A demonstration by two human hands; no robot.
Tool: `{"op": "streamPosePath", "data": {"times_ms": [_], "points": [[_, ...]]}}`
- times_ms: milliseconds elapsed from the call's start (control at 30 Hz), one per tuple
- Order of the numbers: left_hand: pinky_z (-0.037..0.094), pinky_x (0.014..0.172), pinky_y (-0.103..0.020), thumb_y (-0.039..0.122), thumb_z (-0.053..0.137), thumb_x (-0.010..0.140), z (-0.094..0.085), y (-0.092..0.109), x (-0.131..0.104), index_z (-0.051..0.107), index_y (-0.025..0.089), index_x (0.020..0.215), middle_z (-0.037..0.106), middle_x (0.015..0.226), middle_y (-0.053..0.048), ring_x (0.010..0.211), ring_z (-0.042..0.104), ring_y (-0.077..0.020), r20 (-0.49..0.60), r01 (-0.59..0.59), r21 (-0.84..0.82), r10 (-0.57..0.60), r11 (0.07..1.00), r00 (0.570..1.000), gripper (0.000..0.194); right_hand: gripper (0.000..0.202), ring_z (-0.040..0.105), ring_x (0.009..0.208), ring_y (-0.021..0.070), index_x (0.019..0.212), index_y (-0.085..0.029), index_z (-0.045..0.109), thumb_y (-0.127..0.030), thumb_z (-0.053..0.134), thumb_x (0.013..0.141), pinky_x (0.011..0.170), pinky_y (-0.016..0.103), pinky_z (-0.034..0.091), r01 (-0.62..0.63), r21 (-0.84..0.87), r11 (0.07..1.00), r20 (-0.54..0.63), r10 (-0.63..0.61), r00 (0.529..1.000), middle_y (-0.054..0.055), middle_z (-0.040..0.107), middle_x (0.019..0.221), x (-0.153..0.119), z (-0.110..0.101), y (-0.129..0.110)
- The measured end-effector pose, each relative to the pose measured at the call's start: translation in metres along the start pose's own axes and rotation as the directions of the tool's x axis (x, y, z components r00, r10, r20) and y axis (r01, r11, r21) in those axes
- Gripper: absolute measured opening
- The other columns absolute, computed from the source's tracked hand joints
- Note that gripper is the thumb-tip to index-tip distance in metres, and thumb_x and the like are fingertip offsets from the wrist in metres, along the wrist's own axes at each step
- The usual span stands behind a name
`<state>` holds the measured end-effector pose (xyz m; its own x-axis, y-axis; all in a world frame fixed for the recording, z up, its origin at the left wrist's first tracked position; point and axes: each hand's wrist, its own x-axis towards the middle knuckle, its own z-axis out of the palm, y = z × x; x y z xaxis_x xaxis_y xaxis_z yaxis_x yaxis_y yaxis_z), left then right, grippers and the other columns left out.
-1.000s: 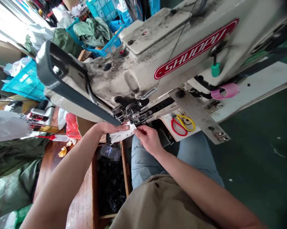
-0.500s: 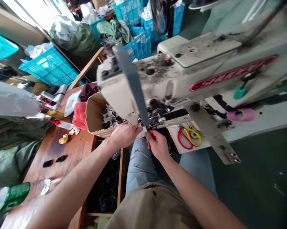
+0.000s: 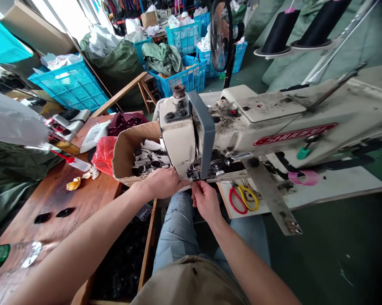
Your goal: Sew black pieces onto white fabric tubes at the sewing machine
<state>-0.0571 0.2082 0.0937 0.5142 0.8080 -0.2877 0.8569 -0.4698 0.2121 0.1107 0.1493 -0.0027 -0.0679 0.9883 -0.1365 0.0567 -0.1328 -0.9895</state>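
A small white piece (image 3: 186, 187) is held low at the front of the sewing m/c (image 3: 179, 144), near the needle mech. (image 3: 218, 167); it's mostly hidden by fingers, so contact w/ the m/c can't be told. It's judged light, thin & fairly soft, easily creased but prob. not fragile; slipperiness can't be told. Best held flat by its edges, w/ fingertips clear of the mech. Its L part is gripped under the L hand (image 3: 165, 183), knuckles up, fingers curled; its R end is pinched btwn thumb & forefinger of the R hand (image 3: 206, 201), other fingers bent. Both bare forearms are angled inward from the lower corners, so the hands are brought almost together over the L knee (image 3: 179, 212). By the L hand, a cardboard box (image 3: 122, 148) of small white & black pieces (image 3: 151, 156) is set on the wooden worktop (image 3: 95, 192); near the R hand, red-&-yellow-handled scissors (image 3: 242, 198) are laid.
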Motion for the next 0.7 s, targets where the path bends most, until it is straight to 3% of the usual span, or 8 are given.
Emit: {"op": "streamPosePath", "data": {"times_ms": [100,200,300,433,500,567,633,700], "points": [[0.052,0.086,-0.047,0.041,0.038,0.101,-0.001,0.002,0.001,0.072,0.014,0.093,0.072,0.095,-0.02,0.093,0.07,-0.0363,0.06,-0.03,-0.025,0.032,0.999,0.998,0.044,0.045,0.052,0.042,0.0118,0.085,-0.02,0.062,-0.063,0.052,0.094,0.044,0.023,0.041,-0.007,-0.006,1.0,0.017,0.007,1.0,-0.003,0.055,0.057,0.0,-0.002,-0.003],[0.048,0.097,-0.042,0.031,0.047,0.097,-0.003,-0.007,0.013,0.073,0.018,0.089,0.075,0.099,-0.014,0.099,0.067,-0.031,0.116,-0.112,-0.253,0.145,0.961,0.983,0.03,0.046,0.052,0.041,0.0127,0.087,-0.019,0.063,-0.064,0.053,0.093,0.043,0.024,0.041,-0.016,-0.004,1.0,0.019,0.016,1.0,-0.003,0.057,0.059,-0.001,-0.002,-0.005],[0.047,0.102,-0.035,0.034,0.053,0.094,-0.003,-0.018,0.025,0.072,0.02,0.088,0.076,0.103,-0.008,0.103,0.064,-0.0259,0.124,-0.116,-0.42,0.184,0.9,0.975,0.025,0.047,0.053,0.041,0.0129,0.089,-0.019,0.064,-0.065,0.053,0.092,0.042,0.024,0.041,-0.027,0.005,1.0,0.019,0.027,0.999,-0.002,0.057,0.059,-0.001,-0.002,-0.006],[0.049,0.096,-0.031,0.043,0.066,0.084,-0.001,-0.027,0.031,0.073,0.02,0.088,0.078,0.1,-0.004,0.098,0.064,-0.0237,0.098,-0.061,-0.56,0.139,0.826,0.985,0.025,0.048,0.053,0.042,0.0126,0.087,-0.019,0.064,-0.066,0.054,0.091,0.043,0.024,0.042,-0.031,0.012,0.999,0.019,0.031,0.999,-0.001,0.057,0.06,0.0,-0.001,-0.006],[0.052,0.084,-0.028,0.045,0.069,0.081,0.0,-0.031,0.032,0.073,0.02,0.08,0.078,0.087,-0.002,0.085,0.065,-0.021,0.158,-0.013,-0.648,0.151,0.761,0.976,0.026,0.05,0.052,0.042,0.0128,0.085,-0.019,0.062,-0.068,0.054,0.09,0.043,0.024,0.041,-0.037,0.024,0.999,0.014,0.036,0.999,-0.001,0.057,0.059,0.002,0.0,-0.005],[0.05,0.063,-0.025,0.048,0.071,0.079,0.003,-0.036,0.033,0.071,0.019,0.071,0.072,0.066,-0.001,0.062,0.06,-0.0169,0.333,0.137,-0.747,0.187,0.651,0.924,0.031,0.052,0.052,0.041,0.0132,0.084,-0.019,0.062,-0.07,0.055,0.088,0.041,0.024,0.04,-0.046,0.036,0.998,-0.008,0.047,0.999,-0.001,0.057,0.058,0.002,0.002,-0.005],[0.042,0.049,-0.026,0.053,0.072,0.078,0.008,-0.042,0.034,0.07,0.018,0.067,0.064,0.053,-0.001,0.047,0.052,-0.0144,0.498,0.321,-0.789,0.238,0.523,0.834,0.036,0.053,0.053,0.042,0.0138,0.084,-0.018,0.064,-0.07,0.056,0.087,0.042,0.025,0.041,-0.051,0.025,0.998,-0.018,0.051,0.999,0.0,0.058,0.058,-0.003,0.0,-0.007],[0.039,0.045,-0.027,0.057,0.069,0.078,0.015,-0.047,0.034,0.07,0.017,0.069,0.064,0.053,-0.003,0.044,0.05,-0.0149,0.563,0.418,-0.794,0.272,0.442,0.781,0.041,0.05,0.056,0.045,0.015,0.083,-0.018,0.066,-0.067,0.059,0.087,0.044,0.026,0.046,-0.043,-0.017,0.999,-0.002,0.043,0.999,0.001,0.061,0.06,-0.014,-0.01,-0.013]]}}
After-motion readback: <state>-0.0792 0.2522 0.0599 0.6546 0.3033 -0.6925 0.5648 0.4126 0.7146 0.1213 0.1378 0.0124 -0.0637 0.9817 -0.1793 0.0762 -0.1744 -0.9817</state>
